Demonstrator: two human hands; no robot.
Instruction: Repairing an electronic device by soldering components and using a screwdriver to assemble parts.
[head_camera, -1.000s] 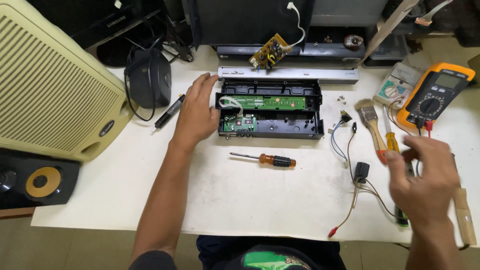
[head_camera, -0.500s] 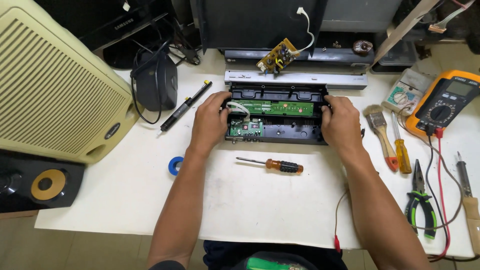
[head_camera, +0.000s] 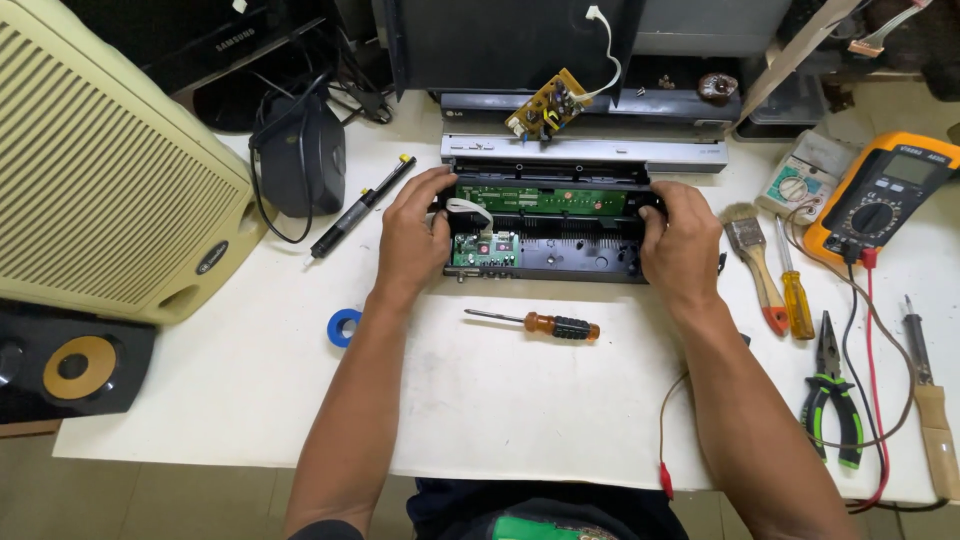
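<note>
A black opened electronics chassis (head_camera: 560, 258) with green circuit boards (head_camera: 540, 198) inside lies on the white table (head_camera: 500, 390). My left hand (head_camera: 415, 235) grips its left end, fingers curled over the top edge. My right hand (head_camera: 682, 240) grips its right end the same way. A screwdriver with an orange and black handle (head_camera: 545, 324) lies on the table just in front of the chassis, between my forearms.
Behind the chassis lie a silver front panel (head_camera: 585, 151) and a loose yellow circuit board (head_camera: 545, 105). Left: a beige speaker (head_camera: 100, 170), a black pouch (head_camera: 305, 155), a desoldering pump (head_camera: 360, 208), blue tape (head_camera: 343, 327). Right: a brush (head_camera: 755, 260), pliers (head_camera: 835, 395), an orange multimeter (head_camera: 880, 195), a soldering iron (head_camera: 930, 400).
My right hand came in from the far right of the table and took hold of the chassis's right end. My left hand shifted onto the left end. The view moved slightly.
</note>
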